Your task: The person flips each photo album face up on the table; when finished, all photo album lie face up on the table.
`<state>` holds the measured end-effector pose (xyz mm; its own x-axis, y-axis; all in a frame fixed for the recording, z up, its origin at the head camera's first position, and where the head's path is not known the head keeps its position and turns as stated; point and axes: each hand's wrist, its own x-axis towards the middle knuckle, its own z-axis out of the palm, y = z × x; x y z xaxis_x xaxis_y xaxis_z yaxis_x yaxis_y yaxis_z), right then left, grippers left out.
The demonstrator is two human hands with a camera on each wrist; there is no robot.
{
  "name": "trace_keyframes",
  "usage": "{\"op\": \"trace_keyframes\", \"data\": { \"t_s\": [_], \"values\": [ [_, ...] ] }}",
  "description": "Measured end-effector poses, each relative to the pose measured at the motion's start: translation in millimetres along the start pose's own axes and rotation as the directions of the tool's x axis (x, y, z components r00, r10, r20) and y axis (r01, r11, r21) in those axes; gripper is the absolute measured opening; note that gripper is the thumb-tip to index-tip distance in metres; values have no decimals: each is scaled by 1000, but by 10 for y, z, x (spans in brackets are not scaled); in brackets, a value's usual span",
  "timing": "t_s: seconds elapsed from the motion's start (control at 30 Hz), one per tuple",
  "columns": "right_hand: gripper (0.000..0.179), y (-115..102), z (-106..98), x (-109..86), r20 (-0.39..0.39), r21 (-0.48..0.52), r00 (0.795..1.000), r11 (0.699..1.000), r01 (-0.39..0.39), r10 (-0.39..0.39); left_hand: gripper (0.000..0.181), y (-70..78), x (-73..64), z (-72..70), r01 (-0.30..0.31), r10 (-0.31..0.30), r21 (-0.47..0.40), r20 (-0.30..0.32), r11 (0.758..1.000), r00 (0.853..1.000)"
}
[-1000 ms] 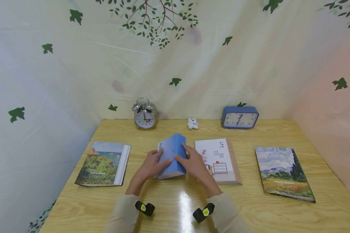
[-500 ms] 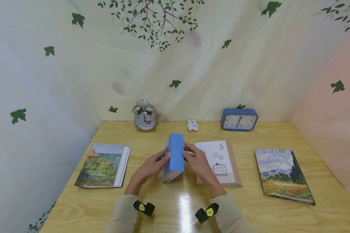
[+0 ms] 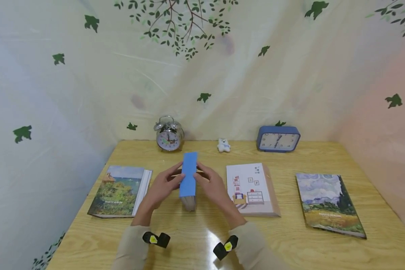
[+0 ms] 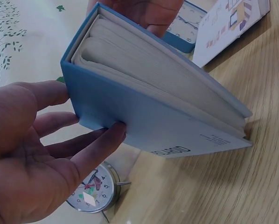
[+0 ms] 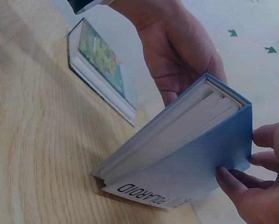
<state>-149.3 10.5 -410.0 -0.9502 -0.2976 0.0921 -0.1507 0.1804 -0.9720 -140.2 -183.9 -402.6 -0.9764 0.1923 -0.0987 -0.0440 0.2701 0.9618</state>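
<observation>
A blue photo album (image 3: 188, 176) lettered "POLAROID" stands on its page edge with the spine uppermost, between my two hands. My left hand (image 3: 163, 185) grips it from the left, thumb and fingertips against one cover near the spine. On the other side, my right hand (image 3: 212, 184) holds the opposite cover, also near the spine. The left wrist view shows the pages (image 4: 153, 74) between the covers, which spread slightly toward the wooden table (image 4: 209, 186). In the right wrist view the lettered cover (image 5: 177, 163) faces the camera. Whether the lower edges fully rest on the table is hard to tell.
Left lies a landscape photo album (image 3: 119, 191); right are a white illustrated album (image 3: 249, 189) and another painted album (image 3: 329, 202). Along the back stand a silver alarm clock (image 3: 169, 137), a small white bear figure (image 3: 224, 145) and a blue clock (image 3: 278, 138).
The blue album has turned from tilted, with its cover showing, to upright with the spine up. Both hands have shifted left with it, uncovering more of the white illustrated album.
</observation>
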Motion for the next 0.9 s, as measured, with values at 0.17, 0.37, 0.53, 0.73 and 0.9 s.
{"op": "trace_keyframes", "data": {
  "t_s": [0.17, 0.37, 0.53, 0.73, 0.9],
  "values": [
    [53, -4, 86, 19, 1, -36, 1000, 999, -3, 3, 54, -7, -23, -64, 14, -14, 16, -16, 1000, 1000],
    [48, 25, 170, 27, -4, -91, 999, 995, -39, 38, 58, -2, -36, -126, 14, -11, 102, -31, 995, 999],
    [45, 121, 247, 27, 27, -144, 999, 989, -19, 23, 60, 6, -56, -180, 35, -26, 199, -52, 979, 998],
    [49, 240, 310, 15, 102, -186, 995, 983, -3, 22, 60, 11, -101, -275, 31, -4, 267, -98, 963, 995],
    [52, 310, 357, 14, 96, -223, 994, 974, -27, 49, 58, -16, -148, -371, 23, 14, 312, -118, 950, 993]
  ]
}}
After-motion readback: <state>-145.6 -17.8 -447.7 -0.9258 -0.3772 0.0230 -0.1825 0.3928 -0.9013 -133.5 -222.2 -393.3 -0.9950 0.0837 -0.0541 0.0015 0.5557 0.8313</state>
